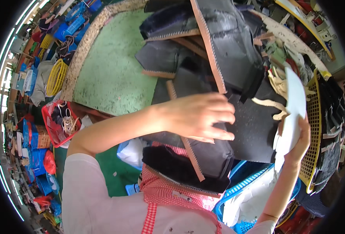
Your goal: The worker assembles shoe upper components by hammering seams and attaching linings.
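Over a pile of black panels (250, 136), my left hand (203, 117) hovers with its fingers apart and slightly bent. Nothing shows in it; I cannot tell whether it touches the panels. Brown strips with a toothed edge (211, 50) run along several panels. At the right of the table my right hand (302, 142) is closed on curved white sheet pieces (295, 105), held on edge. Cream-coloured curled offcuts (278, 84) lie against them. One black panel with a toothed brown edge (180, 171) hangs at the table's near side, against my checked apron (160, 187).
The green tabletop (114, 62) has a worn, raised border. A blue basket (250, 175) with white pieces stands below at the right, beside a yellow basket (311, 156). To the left is a red basket (49, 126) of cords. A white bag (131, 152) sits near my legs.
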The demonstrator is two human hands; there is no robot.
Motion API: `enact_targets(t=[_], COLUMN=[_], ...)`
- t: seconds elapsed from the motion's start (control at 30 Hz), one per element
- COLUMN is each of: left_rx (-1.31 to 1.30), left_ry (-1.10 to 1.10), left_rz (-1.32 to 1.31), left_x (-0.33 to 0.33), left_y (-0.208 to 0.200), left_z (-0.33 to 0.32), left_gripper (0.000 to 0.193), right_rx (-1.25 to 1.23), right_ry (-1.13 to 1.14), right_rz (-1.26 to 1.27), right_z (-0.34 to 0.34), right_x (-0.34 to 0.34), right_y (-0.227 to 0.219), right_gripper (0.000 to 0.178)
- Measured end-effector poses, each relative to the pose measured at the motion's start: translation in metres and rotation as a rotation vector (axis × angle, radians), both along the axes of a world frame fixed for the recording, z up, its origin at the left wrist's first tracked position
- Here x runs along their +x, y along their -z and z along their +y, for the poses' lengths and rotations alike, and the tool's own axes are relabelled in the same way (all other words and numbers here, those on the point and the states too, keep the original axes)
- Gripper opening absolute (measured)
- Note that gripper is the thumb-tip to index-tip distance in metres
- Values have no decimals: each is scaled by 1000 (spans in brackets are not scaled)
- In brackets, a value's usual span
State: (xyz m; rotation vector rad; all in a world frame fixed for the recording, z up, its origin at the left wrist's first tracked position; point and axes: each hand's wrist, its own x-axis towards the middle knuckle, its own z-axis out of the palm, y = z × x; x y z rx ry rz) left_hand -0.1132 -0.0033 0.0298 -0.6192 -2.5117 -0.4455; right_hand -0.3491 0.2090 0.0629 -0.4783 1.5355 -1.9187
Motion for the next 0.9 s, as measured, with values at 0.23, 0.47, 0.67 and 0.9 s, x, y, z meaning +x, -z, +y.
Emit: enact_targets(t=[0.23,0.47,0.67,0.9], left_rx=[1165,1073,1026,1350], left_ry=[-823,-684,-401,-86], left_rz=[-947,-284,-302,-434], left_x=[115,106,93,43], left_y=[7,22,-28,-34], left_z=[35,102,97,107], left_gripper=[23,34,24,25], right_rx=[87,193,-439,116], right_ry=[-597,-713,-536,-299], right_rz=[-246,-283,-462,291], right_z=[5,45,57,63], right_x=[52,84,86,105], right_y=[56,55,1,-27], right_gripper=[38,23,34,66])
